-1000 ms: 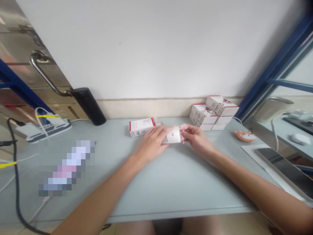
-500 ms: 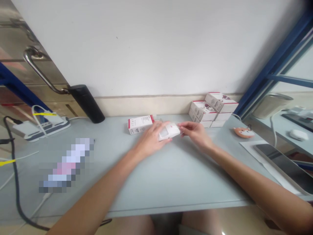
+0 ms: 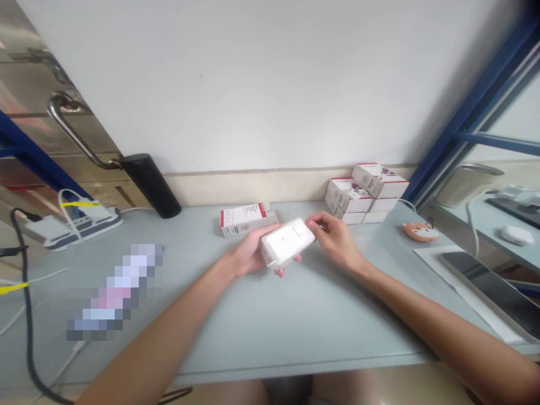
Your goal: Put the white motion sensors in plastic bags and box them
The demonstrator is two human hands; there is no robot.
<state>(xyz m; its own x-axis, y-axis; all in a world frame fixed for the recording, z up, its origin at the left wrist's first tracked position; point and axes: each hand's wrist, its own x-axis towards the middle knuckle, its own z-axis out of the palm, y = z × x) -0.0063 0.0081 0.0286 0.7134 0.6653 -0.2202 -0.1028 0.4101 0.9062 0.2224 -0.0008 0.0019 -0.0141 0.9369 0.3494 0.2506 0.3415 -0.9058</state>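
- A smooth white rectangular block [image 3: 287, 243] with rounded corners is held up just above the middle of the table, tilted, with a small square mark near its far corner.
- The left hand [image 3: 251, 256] is grasping it from below, palm up, its fingertips curling into view past the block's near edge.
- The right hand [image 3: 335, 242] is grasping the block's right end, fingers closed around it, clear of the other hand's palm.
- Beneath them lies a pale grey-blue table [image 3: 270, 332].
- Just beyond the left hand, a white carton with red edging [image 3: 242, 220] lies flat near the far edge.
- Further right, white cartons with red trim [image 3: 363, 194] are stacked against the wall.
- Right of the stack sits a small orange fox-faced trinket [image 3: 421, 231].
- Nearer on the right, a dark flat tablet [image 3: 489, 292] rests on a white sheet [image 3: 439, 264].
- At the far left stands a black cylindrical flask [image 3: 152, 185], beside a white power strip [image 3: 71, 230].
- A pixelated, unreadable object [image 3: 113, 292] lies on the near left.
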